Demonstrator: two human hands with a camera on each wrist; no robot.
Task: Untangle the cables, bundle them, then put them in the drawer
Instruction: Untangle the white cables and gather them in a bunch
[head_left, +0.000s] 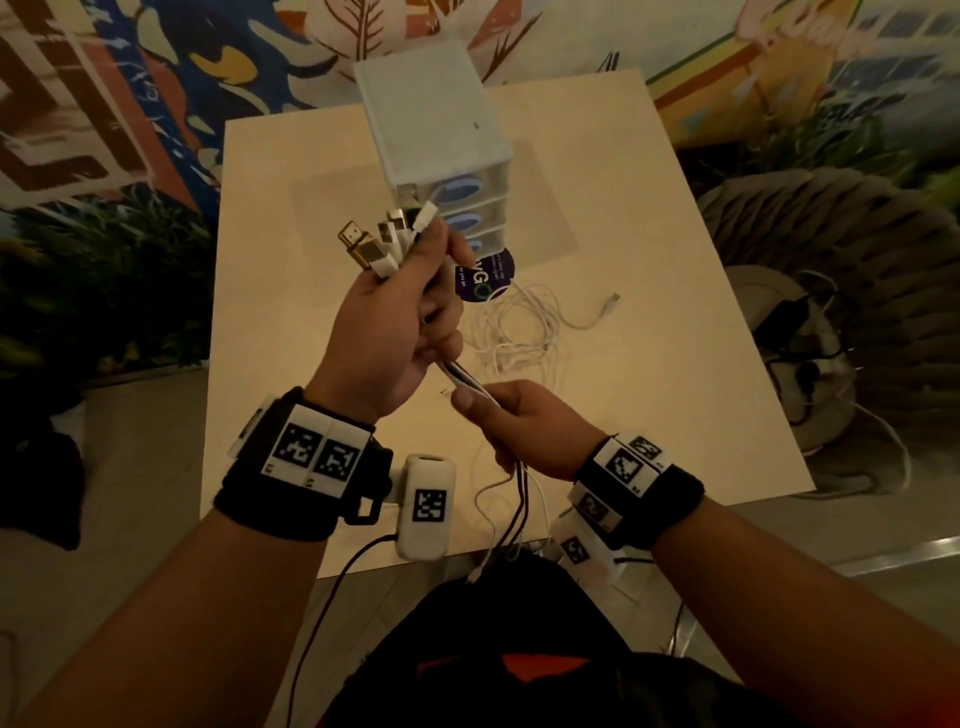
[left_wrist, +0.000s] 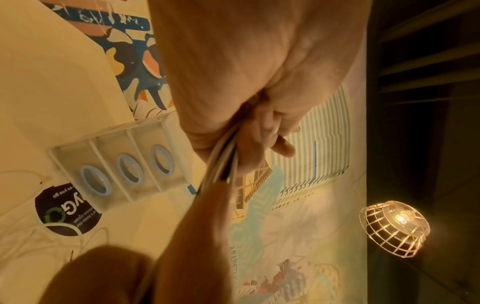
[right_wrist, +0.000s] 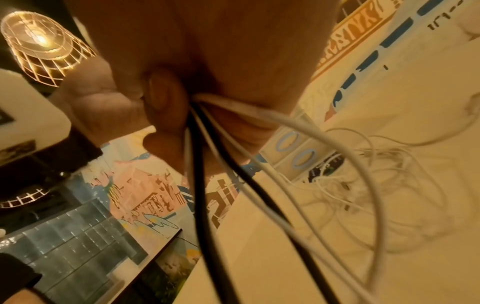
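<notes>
The cable bundle runs between your hands above the table. Your left hand fists round its plug ends; your right hand closes round the strands below. Loose white cables lie before the drawer unit.

Colourful mural wall behind pale square table; caged lamp glowing (warm, dim); grey floor.

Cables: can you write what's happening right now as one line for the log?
left hand: holds cables near plugs | right hand: grips same cables lower | white cable: loose on table | drawer unit: shut
</notes>
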